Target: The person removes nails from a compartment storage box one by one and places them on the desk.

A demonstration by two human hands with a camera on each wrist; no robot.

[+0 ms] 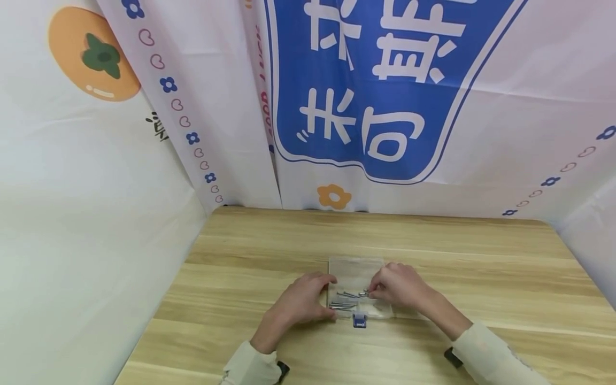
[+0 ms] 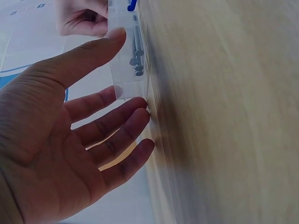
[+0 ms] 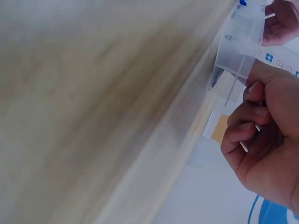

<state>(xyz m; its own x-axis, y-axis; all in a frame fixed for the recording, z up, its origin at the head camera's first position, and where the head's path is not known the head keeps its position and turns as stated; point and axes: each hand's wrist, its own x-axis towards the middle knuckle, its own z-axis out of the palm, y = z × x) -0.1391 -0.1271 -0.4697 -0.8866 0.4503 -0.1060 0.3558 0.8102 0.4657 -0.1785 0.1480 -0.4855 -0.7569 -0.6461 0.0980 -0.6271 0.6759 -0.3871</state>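
A clear plastic box (image 1: 356, 272) with a blue latch (image 1: 359, 321) at its front sits on the table. Long metal screws (image 1: 343, 306) lie in its front left part; their round heads show through the wall in the left wrist view. My left hand (image 1: 305, 299) holds the box's left end, thumb on the front wall and fingers round the far side. Over the right part of the box, my right hand (image 1: 397, 286) reaches in with curled fingers, its thumb and index finger pinching at small metal screws (image 1: 363, 293). Its fingertips are partly hidden in the head view.
The wood-grained table (image 1: 240, 267) runs back to a white printed cloth (image 1: 231, 107) hung behind it, with more cloth at both sides. Dark straps show at both sleeves (image 1: 252, 366).
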